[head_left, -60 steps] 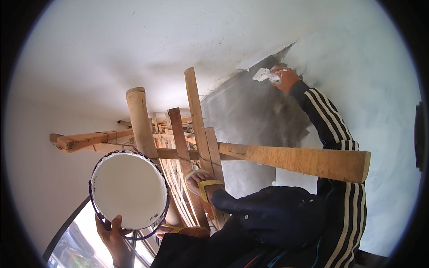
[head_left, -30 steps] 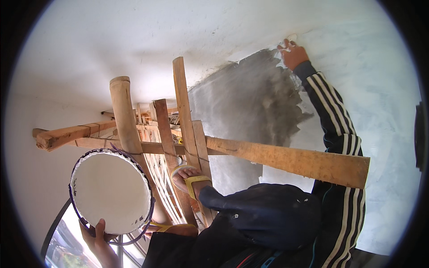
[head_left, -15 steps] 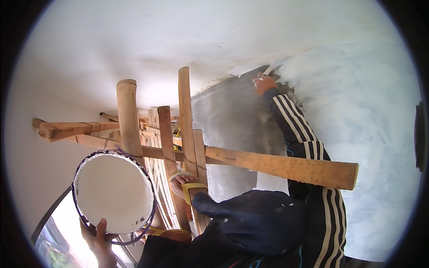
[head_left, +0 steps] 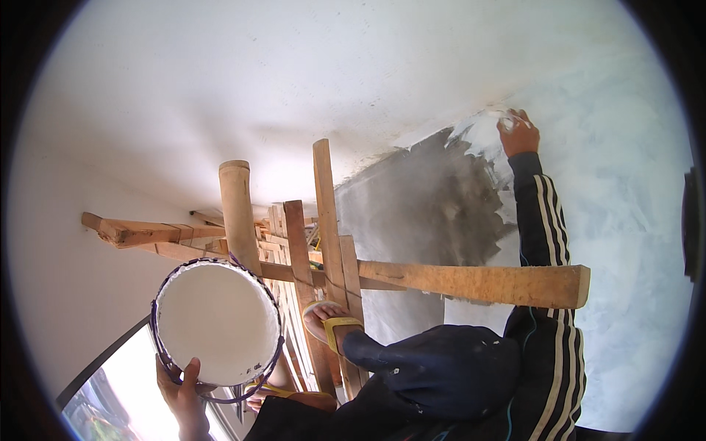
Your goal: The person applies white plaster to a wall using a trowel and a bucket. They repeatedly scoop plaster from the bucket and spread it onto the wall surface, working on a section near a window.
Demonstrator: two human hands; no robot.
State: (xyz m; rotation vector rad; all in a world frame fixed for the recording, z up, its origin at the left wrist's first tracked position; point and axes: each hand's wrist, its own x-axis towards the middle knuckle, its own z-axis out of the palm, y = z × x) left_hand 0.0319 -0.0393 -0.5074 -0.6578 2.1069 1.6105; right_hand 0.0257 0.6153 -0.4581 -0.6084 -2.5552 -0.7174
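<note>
My left hand grips the lower rim of a round bucket, thumb over the edge. Smooth off-white paste shows inside, with white crusted round the rim and a purple cord about it. My right arm, in a dark striped sleeve, reaches up to the far right. Closed fingers of my right hand press near the wall's top edge, on what looks like a putty knife, mostly hidden by the hand. Fresh white streaks lie beside a dark grey bare patch on the wall.
A scaffold of wooden poles stands before me, with a thick crossbeam across my right side and an upright bamboo post. My sandalled foot rests on the timbers. A bright window is at lower left. White ceiling hangs above.
My right hand has swept right along the wall's top edge, and white now covers part of the grey patch there. The bucket and scaffold appear shifted right and down in view.
</note>
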